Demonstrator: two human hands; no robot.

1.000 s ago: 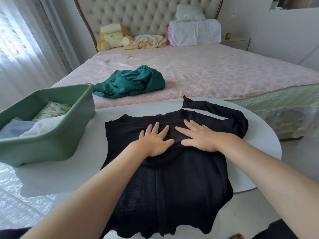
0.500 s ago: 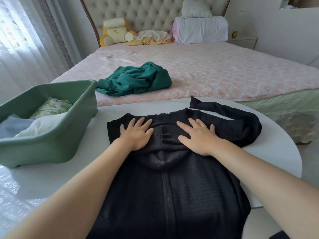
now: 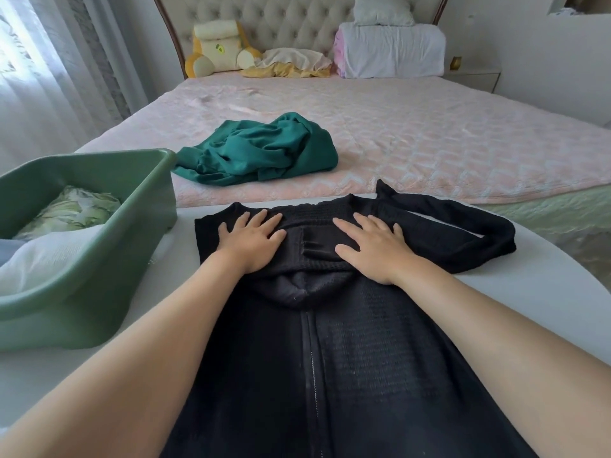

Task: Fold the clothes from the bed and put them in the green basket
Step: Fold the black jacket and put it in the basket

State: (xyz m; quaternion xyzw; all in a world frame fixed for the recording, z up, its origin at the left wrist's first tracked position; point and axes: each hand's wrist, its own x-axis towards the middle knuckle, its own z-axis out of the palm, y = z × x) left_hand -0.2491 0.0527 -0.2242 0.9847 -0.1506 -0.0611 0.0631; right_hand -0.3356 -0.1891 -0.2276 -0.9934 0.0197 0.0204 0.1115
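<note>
Both hands lie flat with straight fingers, gripping nothing: the left hand (image 3: 251,241) and right hand (image 3: 373,249) press the far end of the black zip top (image 3: 363,358) spread on the white counter (image 3: 535,292). Its loose sleeve (image 3: 463,233) at 2 o'clock could bunch into the fold or slide off. The green basket (image 3: 82,312), part filled, sits at 9 o'clock; a teal garment (image 3: 261,153) waits on the bed (image 3: 429,143) at 12.

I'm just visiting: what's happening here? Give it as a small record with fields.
Work piece: black zip garment, spread on white table
Left hand: flat on the garment, fingers straight
Right hand: the same, beside it
Green basket: on the table's left, pale clothes inside
Bed: crumpled green garment left to fold
</note>
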